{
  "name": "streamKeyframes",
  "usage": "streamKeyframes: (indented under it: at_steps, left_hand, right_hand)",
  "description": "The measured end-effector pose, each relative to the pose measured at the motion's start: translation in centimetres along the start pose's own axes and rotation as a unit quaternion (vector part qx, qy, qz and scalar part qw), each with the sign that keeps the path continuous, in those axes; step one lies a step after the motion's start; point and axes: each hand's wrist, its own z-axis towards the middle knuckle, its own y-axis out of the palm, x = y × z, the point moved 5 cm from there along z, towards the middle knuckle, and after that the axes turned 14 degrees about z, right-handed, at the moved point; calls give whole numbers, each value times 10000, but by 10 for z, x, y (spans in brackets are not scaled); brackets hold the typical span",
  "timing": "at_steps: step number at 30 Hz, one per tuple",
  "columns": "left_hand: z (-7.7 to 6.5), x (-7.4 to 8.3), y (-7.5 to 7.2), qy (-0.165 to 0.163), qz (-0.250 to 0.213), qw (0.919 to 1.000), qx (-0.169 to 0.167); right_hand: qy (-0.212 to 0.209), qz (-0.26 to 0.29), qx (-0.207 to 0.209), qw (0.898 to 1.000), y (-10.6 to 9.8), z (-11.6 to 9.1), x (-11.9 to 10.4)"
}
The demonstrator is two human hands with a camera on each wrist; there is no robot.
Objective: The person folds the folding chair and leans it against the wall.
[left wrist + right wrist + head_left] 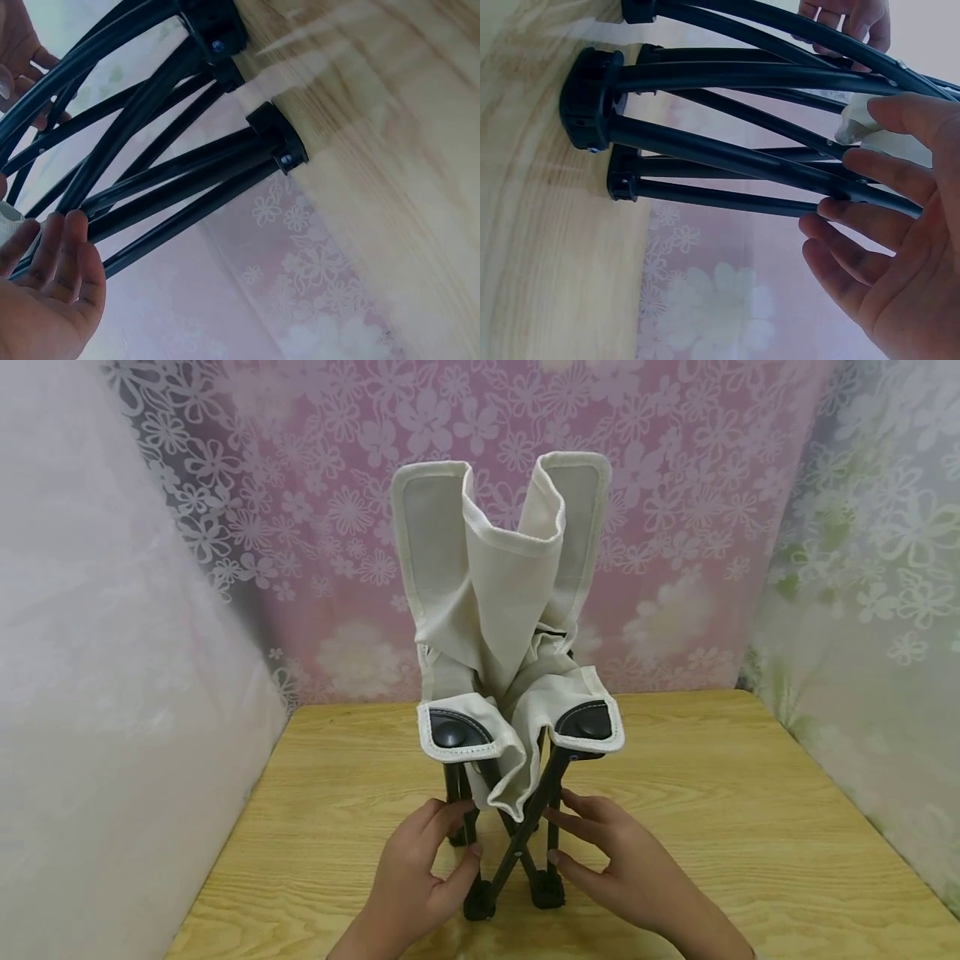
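Observation:
A small folding chair [517, 568] with cream fabric and black tube legs stands upright on the table, partly folded, its seat sagging between the crossed legs. My left hand [420, 868] is at the left legs, fingertips and thumb against a tube. In the left wrist view its fingers [69, 251] lie loosely bent by the black tubes [187, 176]. On the other side, my right hand [626, 860] has its fingertips and thumb at the right legs. The right wrist view shows its fingers [862, 221] spread along the tubes [727, 146], not wrapped round them.
The wooden table [315, 827] bears the chair's black plastic feet [549, 892]. Behind it hangs a pink flowered curtain [315, 527]. A whitish sheet [127, 693] borders the left side and a pale flowered sheet [862, 635] the right.

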Motion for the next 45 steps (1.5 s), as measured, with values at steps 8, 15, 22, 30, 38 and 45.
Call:
streamKeyframes:
  at_steps: [8, 15, 22, 30, 38, 45]
  left_hand:
    - [-3, -1, 4, -55, 371, 9979, -527]
    - [-11, -2, 11, -181, 777, 9848, -1545]
    - [-18, -2, 19, -21, 998, 9736, -2055]
    - [-21, -1, 24, -96, 920, 9678, -2343]
    - [-22, 0, 25, -29, 793, 9632, -2567]
    - [-25, 1, 27, -55, 632, 9512, -3021]
  right_hand:
    - [172, 61, -115, 9998, 7, 0, 4]
    - [292, 183, -300, 9990, 16, -1, 10]
    - [457, 334, -472, 9973, 23, -3, 16]
    - [476, 314, -659, 9962, 26, -6, 17]
    - [423, 308, -788, 9955, 30, -9, 18]
    - [440, 157, -934, 9945, 34, -11, 22]
